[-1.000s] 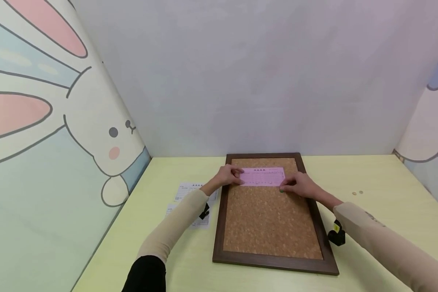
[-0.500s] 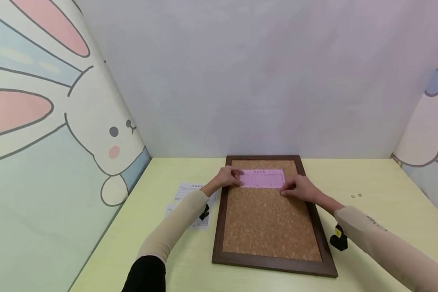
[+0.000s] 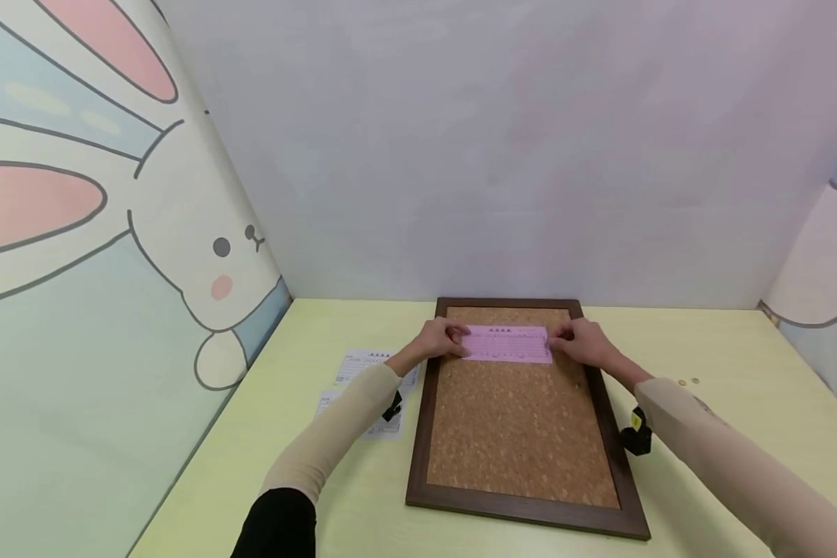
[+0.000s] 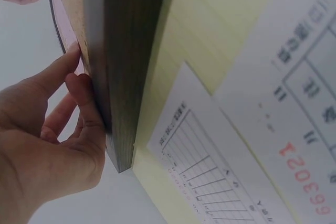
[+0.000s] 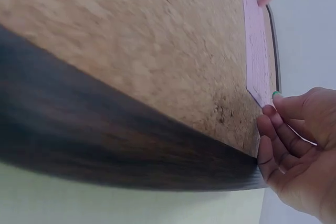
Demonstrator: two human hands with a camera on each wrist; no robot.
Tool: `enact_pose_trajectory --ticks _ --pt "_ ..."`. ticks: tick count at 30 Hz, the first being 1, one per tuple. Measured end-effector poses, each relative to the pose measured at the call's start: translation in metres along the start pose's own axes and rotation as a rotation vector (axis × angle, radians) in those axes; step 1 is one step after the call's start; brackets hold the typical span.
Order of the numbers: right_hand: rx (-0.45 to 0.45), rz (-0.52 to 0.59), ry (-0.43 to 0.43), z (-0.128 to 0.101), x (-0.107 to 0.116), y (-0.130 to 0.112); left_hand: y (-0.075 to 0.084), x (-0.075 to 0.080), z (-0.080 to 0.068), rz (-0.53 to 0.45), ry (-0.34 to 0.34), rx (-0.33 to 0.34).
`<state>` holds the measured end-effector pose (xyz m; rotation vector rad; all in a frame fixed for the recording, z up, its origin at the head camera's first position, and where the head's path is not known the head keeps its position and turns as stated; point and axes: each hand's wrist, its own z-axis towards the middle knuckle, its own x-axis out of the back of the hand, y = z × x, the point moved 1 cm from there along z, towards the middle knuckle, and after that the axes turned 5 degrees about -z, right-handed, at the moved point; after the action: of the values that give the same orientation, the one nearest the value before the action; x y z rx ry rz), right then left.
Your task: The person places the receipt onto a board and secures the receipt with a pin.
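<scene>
A pink printed form slip (image 3: 506, 344) lies across the upper part of a cork board (image 3: 523, 426) in a dark wooden frame. My left hand (image 3: 442, 339) holds the slip's left end, index finger near the top corner and thumb near the bottom one. In the left wrist view, those fingertips (image 4: 72, 59) are at the slip's edge, just inside the frame (image 4: 123, 51). At the right end, my right hand (image 3: 582, 341) pinches the slip's edge. The right wrist view shows its thumb, with a green nail (image 5: 276, 95), and index fingertip together at the slip's corner.
White printed forms (image 3: 359, 364) lie on the pale yellow table (image 3: 349, 496) left of the board, partly under my left forearm. Small round pieces (image 3: 688, 381) rest to the right, near my right sleeve. A grey wall (image 3: 502, 155) stands behind the board.
My right hand has moved from the slip's lower right corner up along its right edge. My left hand keeps its place at the left end. The view has shifted slightly.
</scene>
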<state>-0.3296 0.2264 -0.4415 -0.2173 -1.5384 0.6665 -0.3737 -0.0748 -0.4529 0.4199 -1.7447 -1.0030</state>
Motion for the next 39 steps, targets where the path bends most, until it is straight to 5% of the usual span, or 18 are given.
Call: enact_pose_trajectory --ticks 7,16,39 --pt "0.003 -0.026 0.068 0.016 -0.006 0.007 0.0 0.001 -0.001 0.005 0.0 0.006" --pt "-0.005 -0.052 0.054 0.028 -0.011 0.014 0.0 0.0 -0.001 -0.012 0.004 0.016" --pt "-0.149 0.034 -0.118 0.043 0.002 0.013 0.0 -0.001 -0.001 -0.009 0.013 0.005"
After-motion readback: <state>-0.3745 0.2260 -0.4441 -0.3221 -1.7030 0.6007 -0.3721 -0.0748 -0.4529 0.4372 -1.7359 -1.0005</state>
